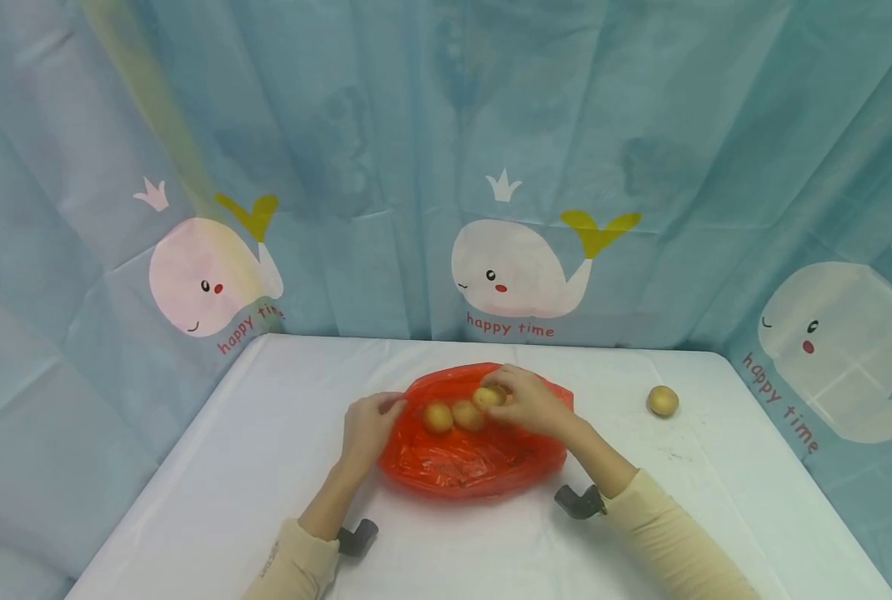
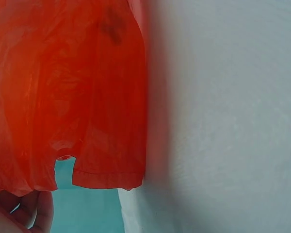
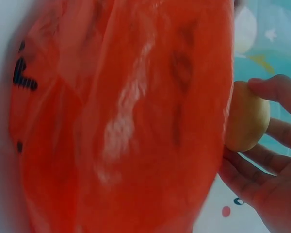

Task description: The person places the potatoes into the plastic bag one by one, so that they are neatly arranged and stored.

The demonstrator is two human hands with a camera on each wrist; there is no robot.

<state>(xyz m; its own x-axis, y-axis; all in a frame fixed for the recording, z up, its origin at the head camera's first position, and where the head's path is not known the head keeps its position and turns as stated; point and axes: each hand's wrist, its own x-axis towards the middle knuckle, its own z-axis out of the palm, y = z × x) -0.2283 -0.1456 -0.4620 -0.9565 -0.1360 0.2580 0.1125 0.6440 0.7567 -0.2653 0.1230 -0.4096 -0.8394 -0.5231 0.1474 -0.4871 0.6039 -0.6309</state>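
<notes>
A red plastic bag lies spread with its mouth open at the middle of the table. Two potatoes, a left one and a right one, rest inside it. My right hand grips another potato between thumb and fingers over the bag's mouth, beside the two. At the bag's left side, my left hand pinches its rim. The left wrist view shows the fingers at the edge of the red plastic, near a notch in it; part of that hand is hidden.
A single potato sits on the white table at the right. Dark wrist-camera mounts, a left one and a right one, hang by the wrists. A blue curtain with whale prints encloses the table's back and sides.
</notes>
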